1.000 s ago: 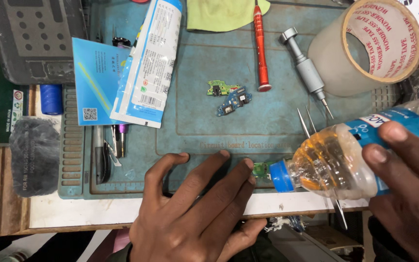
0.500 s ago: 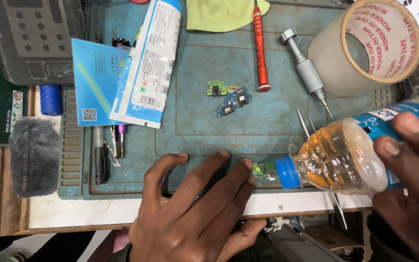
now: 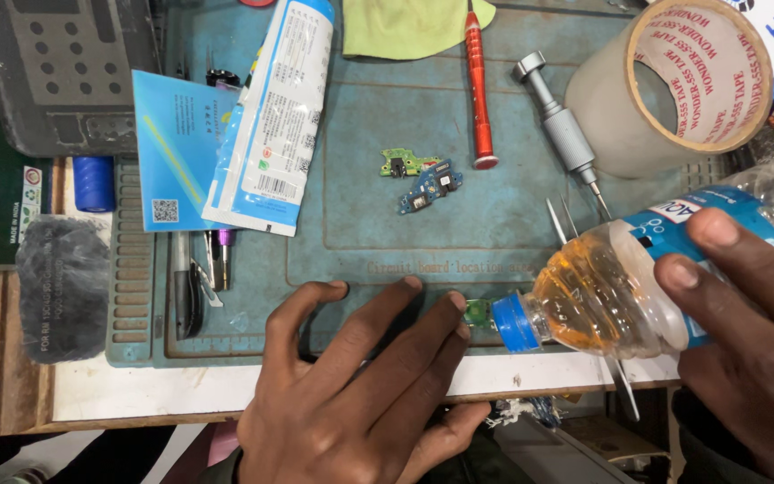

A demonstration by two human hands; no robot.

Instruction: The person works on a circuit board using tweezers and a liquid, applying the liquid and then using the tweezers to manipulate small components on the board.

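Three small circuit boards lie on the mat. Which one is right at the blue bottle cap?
The small green board, lying between the left hand fingertips and the bottle cap. The other two boards lie together mid-mat, untouched.

The left hand (image 3: pixel 360 385) lies palm down, fingers spread and stretched forward, fingertips (image 3: pixel 412 285) pressed flat, thumb tucked along the near edge. The right hand (image 3: pixel 745 350) comes in from the right side, fingers curled in a firm wraparound grip, knuckles up, wrist angled so the hand tips toward the left hand.
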